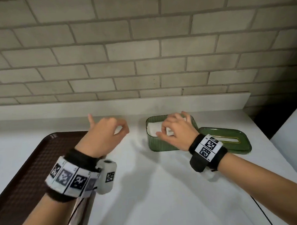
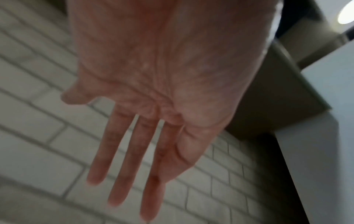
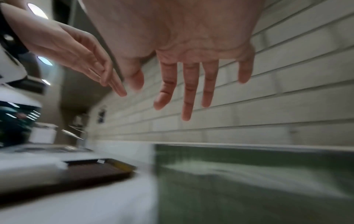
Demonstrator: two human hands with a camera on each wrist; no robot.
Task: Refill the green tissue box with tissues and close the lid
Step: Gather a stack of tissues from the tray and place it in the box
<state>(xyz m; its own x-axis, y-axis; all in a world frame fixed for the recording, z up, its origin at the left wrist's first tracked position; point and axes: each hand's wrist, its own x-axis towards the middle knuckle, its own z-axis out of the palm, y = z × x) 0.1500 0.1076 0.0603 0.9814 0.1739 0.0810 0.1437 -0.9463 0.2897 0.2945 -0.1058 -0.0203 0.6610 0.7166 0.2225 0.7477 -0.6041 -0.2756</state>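
head view: tissues [image 1: 153, 129] are seen already in the green tissue box [image 1: 160, 144] at centre right, both the left hand [image 1: 103, 132] and right hand [image 1: 175, 130] slack and holding nothing, so the lid [image 1: 226, 141] at right is judged next to be fitted.

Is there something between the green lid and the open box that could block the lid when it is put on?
Only the right hand, above the tissues in the green box. The lid lies beside the box.
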